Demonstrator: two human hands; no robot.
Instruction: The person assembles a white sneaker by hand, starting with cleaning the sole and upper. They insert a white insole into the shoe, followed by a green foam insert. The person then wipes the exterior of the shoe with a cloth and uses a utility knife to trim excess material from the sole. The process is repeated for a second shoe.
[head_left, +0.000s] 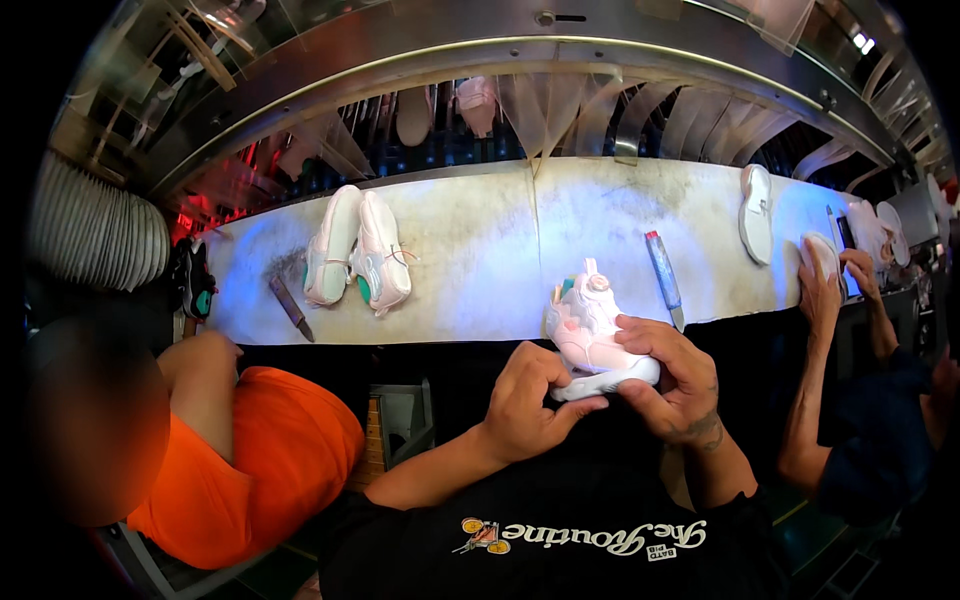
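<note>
A pale pink and white sneaker (588, 325) with a teal patch is held in front of me at the near edge of the bench. Its white sole (602, 384) faces my body. My left hand (528, 393) pinches the sole's left end between thumb and fingers. Around the right end of the shoe, my right hand (672, 378) is closed, fingers on the upper and thumb near the sole. Just right of the shoe lies a blue-handled knife (662, 270) with a red end, its blade pointing toward me.
On the white bench top (470, 260) rest a pair of pink sneakers (375, 260), a second knife (291, 307) and a single white shoe (755, 215). A person in orange (265, 465) sits at left; another person's hands (823, 285) hold a shoe at right. Clear strips (700, 125) hang behind.
</note>
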